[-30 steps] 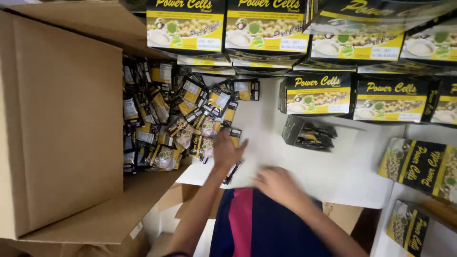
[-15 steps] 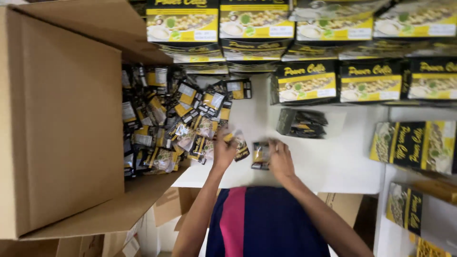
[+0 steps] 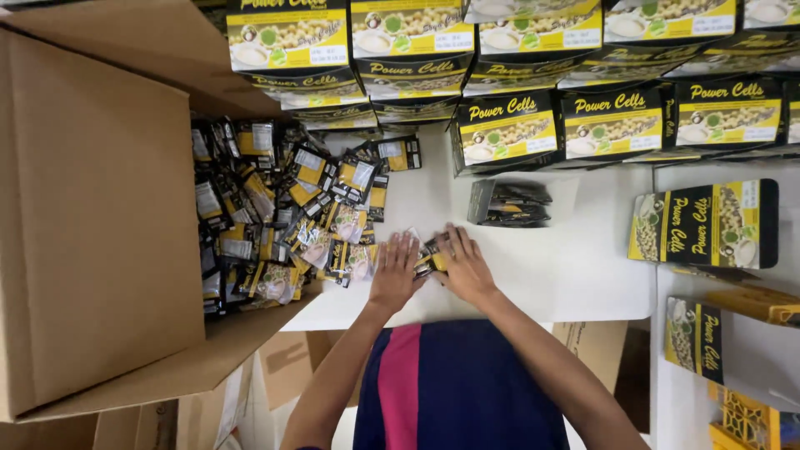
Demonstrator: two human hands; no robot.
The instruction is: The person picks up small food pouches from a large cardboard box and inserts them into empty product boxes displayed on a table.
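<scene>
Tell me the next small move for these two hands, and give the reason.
Probably square up the few sachets pressed between the left hand and right hand, then slide them to the dark sachet stack just beyond on the white table. Both hands already close on them, and the loose pile lies left.

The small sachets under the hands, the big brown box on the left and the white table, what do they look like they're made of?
Sachets: probably plastic or foil film, glossy, catching light and slightly crinkled. Big brown box: corrugated cardboard, matt, with creased fold lines at its flaps. White table: smooth, flat and matt white, perhaps laminate or painted board; the pictures don't settle which. Both the left hand and right hand press on the sachets.
</scene>
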